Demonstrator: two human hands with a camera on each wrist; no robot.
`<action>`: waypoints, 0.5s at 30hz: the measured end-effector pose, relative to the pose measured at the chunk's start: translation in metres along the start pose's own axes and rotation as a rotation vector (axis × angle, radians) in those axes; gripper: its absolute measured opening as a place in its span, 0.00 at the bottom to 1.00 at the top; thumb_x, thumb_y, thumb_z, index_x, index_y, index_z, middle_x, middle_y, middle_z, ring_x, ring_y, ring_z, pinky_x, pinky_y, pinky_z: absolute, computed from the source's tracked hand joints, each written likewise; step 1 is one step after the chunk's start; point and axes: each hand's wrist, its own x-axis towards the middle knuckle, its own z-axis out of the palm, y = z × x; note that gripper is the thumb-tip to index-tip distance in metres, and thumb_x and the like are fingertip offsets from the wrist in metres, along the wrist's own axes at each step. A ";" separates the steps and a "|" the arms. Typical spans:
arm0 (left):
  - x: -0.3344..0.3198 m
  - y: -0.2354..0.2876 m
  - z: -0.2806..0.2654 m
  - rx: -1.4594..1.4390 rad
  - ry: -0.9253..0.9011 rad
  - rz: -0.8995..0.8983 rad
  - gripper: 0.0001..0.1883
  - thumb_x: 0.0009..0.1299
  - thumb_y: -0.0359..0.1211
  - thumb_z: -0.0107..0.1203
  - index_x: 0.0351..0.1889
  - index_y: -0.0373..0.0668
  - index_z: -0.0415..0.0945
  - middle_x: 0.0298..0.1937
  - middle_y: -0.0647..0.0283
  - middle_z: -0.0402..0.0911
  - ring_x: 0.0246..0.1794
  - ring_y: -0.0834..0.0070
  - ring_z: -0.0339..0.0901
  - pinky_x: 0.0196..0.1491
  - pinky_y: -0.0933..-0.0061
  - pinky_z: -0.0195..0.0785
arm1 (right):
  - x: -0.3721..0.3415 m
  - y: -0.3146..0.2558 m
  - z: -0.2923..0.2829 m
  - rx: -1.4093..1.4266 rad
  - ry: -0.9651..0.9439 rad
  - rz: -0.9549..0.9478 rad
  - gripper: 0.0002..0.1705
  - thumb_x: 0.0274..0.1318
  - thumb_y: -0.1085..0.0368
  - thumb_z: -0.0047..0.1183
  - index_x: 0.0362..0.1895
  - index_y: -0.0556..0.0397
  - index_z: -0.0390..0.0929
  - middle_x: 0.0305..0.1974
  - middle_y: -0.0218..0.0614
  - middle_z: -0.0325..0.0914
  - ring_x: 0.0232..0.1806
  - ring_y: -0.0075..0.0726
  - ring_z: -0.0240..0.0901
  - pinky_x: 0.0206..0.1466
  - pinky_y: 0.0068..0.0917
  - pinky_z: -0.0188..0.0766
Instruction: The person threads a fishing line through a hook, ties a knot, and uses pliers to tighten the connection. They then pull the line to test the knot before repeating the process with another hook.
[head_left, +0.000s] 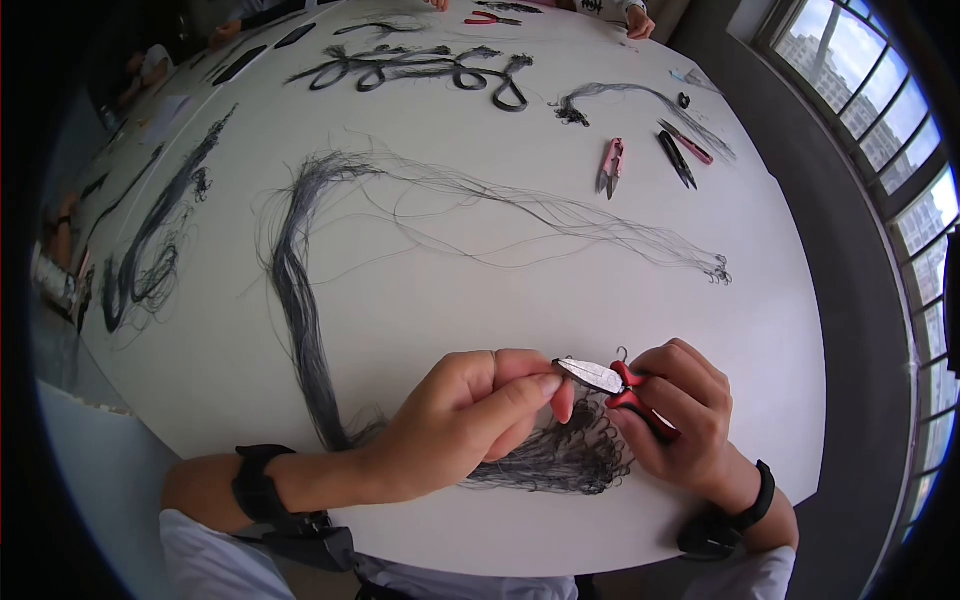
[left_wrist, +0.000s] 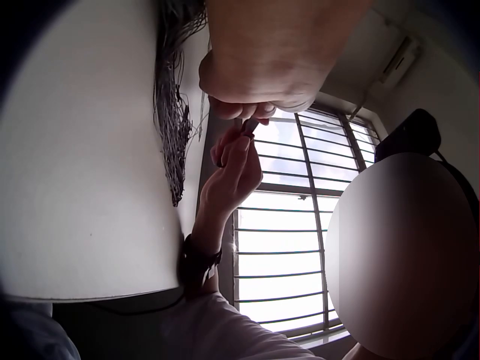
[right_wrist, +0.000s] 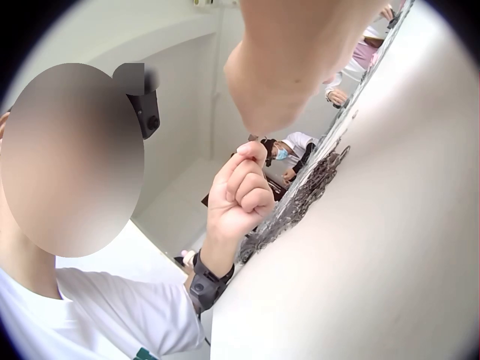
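Note:
My right hand point(head_left: 685, 410) grips a small pair of pliers point(head_left: 597, 377) with red handles, its silver nose pointing left. The left hand point(head_left: 465, 410) pinches thumb against forefinger right at the pliers' tip; the small thing between them is mostly hidden. A tiny curved hook point(head_left: 622, 353) shows just above the pliers. Below both hands lies a bundle of fine dark strands point(head_left: 545, 462) with many hook-shaped ends. From behind the left forearm a long dark hank point(head_left: 295, 270) runs up the table, then bends right into loose strands ending in small hooks point(head_left: 718, 270).
Pink-handled snips point(head_left: 612, 165) and black snips point(head_left: 677, 160) lie at the right on the white table point(head_left: 720, 340). Looped dark hanks point(head_left: 415, 70) lie farther back, another bundle point(head_left: 165, 230) at left. Another person's hand point(head_left: 639, 22) is at the far edge, near red-handled pliers point(head_left: 488, 18).

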 end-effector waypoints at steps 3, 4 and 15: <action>0.000 0.001 0.001 0.020 0.013 0.001 0.13 0.73 0.35 0.39 0.35 0.34 0.70 0.12 0.78 0.54 0.13 0.90 0.46 0.19 0.83 0.40 | 0.001 -0.001 0.000 0.005 -0.008 0.004 0.13 0.30 0.69 0.65 0.19 0.56 0.71 0.26 0.39 0.70 0.19 0.35 0.65 0.18 0.26 0.61; 0.000 0.001 0.002 0.053 0.035 0.008 0.13 0.73 0.35 0.39 0.35 0.34 0.70 0.12 0.78 0.54 0.12 0.90 0.46 0.19 0.84 0.40 | 0.001 -0.001 0.000 -0.007 -0.012 0.001 0.13 0.30 0.70 0.65 0.19 0.57 0.71 0.26 0.39 0.69 0.19 0.35 0.65 0.18 0.26 0.61; 0.002 -0.006 0.005 0.209 0.143 -0.002 0.16 0.75 0.35 0.36 0.34 0.33 0.70 0.11 0.77 0.56 0.12 0.91 0.48 0.19 0.86 0.43 | -0.001 0.001 0.006 0.038 -0.040 0.105 0.11 0.33 0.72 0.63 0.19 0.56 0.70 0.22 0.35 0.66 0.18 0.35 0.62 0.17 0.27 0.58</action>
